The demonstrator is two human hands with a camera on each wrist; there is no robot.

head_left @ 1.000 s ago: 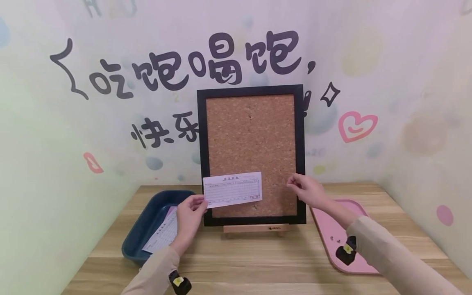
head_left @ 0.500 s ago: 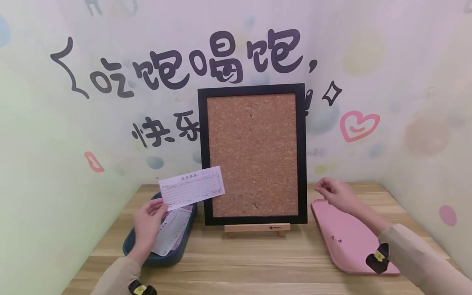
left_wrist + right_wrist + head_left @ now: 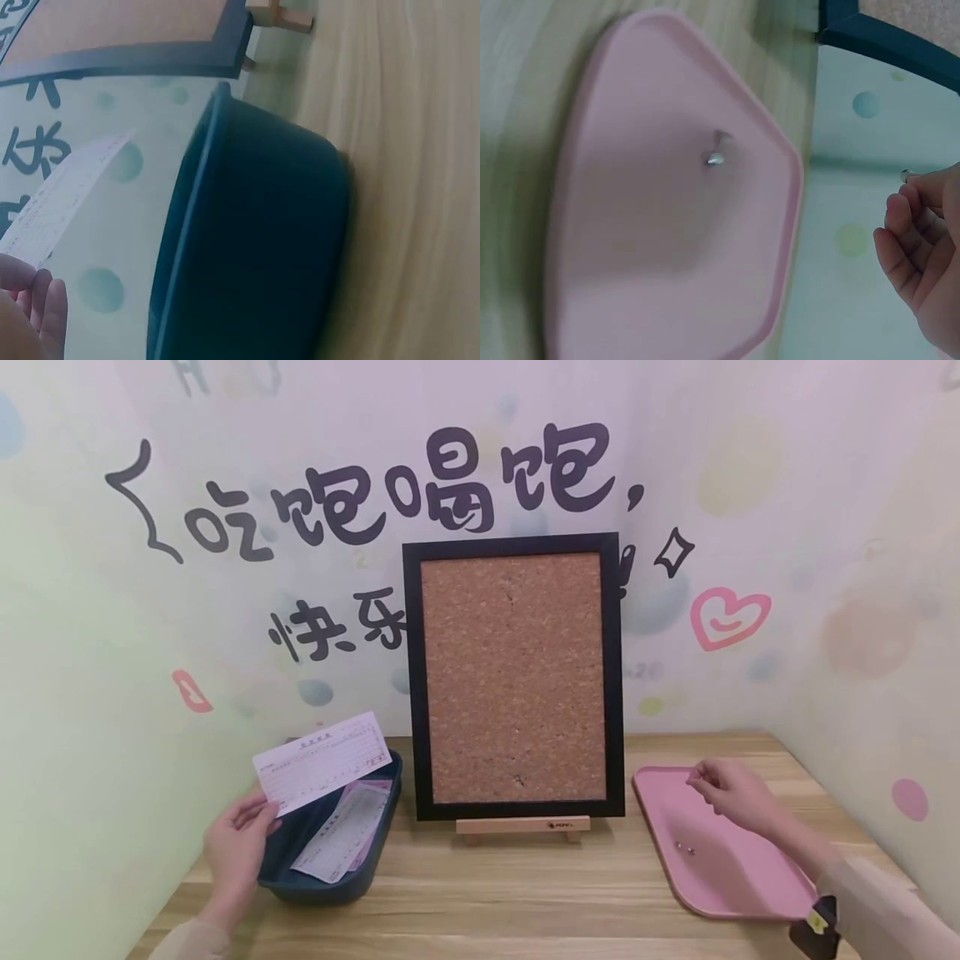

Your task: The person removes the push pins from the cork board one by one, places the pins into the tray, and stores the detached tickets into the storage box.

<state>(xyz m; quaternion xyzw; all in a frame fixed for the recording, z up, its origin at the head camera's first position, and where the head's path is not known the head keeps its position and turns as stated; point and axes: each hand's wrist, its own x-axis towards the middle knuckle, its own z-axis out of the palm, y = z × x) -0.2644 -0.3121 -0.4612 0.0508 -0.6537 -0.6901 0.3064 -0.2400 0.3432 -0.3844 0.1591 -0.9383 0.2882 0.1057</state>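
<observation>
My left hand pinches the lower left corner of a white printed form slip, held tilted above the dark blue bin. Inside the bin lie another printed slip and a purplish paper partly under it. My right hand is over the far part of the pink tray. Between its thumb and forefinger, in the right wrist view, it pinches a small silver thumbtack. Near the tray's left side, two silver thumbtacks lie close together.
A black-framed cork board stands in the middle on a small wooden easel, with small holes in its cork. The wooden table meets a patterned wall behind, and side walls rise left and right.
My left hand has carried the slip left, away from the cork board's lower left, to over the bin. My right hand has moved right, from the board's lower right to over the tray.
</observation>
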